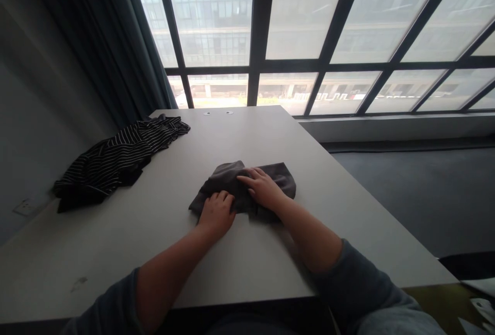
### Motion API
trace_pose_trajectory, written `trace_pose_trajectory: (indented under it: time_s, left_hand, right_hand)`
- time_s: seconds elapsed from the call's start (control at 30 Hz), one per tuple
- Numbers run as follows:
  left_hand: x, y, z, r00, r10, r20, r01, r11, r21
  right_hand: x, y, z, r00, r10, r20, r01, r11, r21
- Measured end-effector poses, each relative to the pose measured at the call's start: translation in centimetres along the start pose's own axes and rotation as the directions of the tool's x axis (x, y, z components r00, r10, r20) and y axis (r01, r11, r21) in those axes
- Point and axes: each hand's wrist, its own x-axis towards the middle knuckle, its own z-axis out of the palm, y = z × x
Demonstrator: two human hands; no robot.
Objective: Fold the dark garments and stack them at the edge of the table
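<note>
A dark grey folded garment [228,176] lies bunched on the white table [247,136] in front of me; its exact kind is not clear from its folds. My left hand [218,212] is at its near left edge, fingers curled and closed on the fabric. Across the middle of the same cloth rests my right hand [263,186], with its fingers stretched out and somewhat apart. Part of the garment reaches out to the right beyond my right hand. My palms and forearms cover some of its near side.
A black-and-white striped garment [127,152] lies heaped along the table's left side by the wall. Two round white fittings sit near the far edge. A dark curtain [104,41] and large framed windows [294,20] stand beyond. Grey floor [410,196] lies to the right.
</note>
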Motion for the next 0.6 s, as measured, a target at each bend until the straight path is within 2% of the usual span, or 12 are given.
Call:
trace_pose_trajectory:
  time_s: [0.07,0.13,0.2,0.27,0.37,0.43,0.47,0.53,0.6]
  left_hand:
    - [0.3,-0.7,-0.5,1.000,0.001,0.003,0.000,0.985,-0.172]
    - [0.7,-1.8,-1.6,0.999,-0.040,-0.023,0.028,0.918,-0.396]
    - [1.0,-2.9,-3.0,0.985,-0.149,-0.088,0.074,0.820,-0.567]
    - [1.4,-3.8,-4.8,0.947,-0.280,-0.156,0.104,0.728,-0.677]
    - [2.4,-4.7,-8.5,0.877,-0.438,-0.198,0.117,0.593,-0.797]
    - [3.4,-4.8,-11.9,0.863,-0.469,-0.187,0.102,0.524,-0.845]
    - [3.9,-4.6,-13.8,0.871,-0.454,-0.189,0.081,0.512,-0.855]
    - [4.8,-3.9,-17.7,0.898,-0.380,-0.223,0.017,0.535,-0.845]
    - [5.5,-2.7,-21.2,0.907,-0.310,-0.285,-0.051,0.590,-0.805]
  right_hand:
    - [1.1,0.1,0.8,1.000,0.024,0.011,-0.024,1.000,-0.019]
    - [2.2,0.5,0.8,0.999,0.042,0.018,-0.042,0.999,-0.005]
    - [3.4,0.7,0.1,0.998,0.046,0.031,-0.048,0.996,0.073]
    - [4.6,0.3,-1.4,0.998,0.064,0.024,-0.068,0.980,0.189]
    - [6.6,-1.1,-5.5,0.989,0.148,-0.023,-0.130,0.925,0.358]
    - [7.8,-2.8,-9.3,0.979,0.202,-0.033,-0.163,0.869,0.467]
    - [8.3,-3.8,-11.4,0.980,0.199,-0.023,-0.161,0.849,0.503]
    - [8.9,-6.2,-15.1,0.994,0.099,0.051,-0.111,0.863,0.492]
    - [8.8,-8.8,-17.3,0.983,-0.043,0.179,-0.029,0.923,0.383]
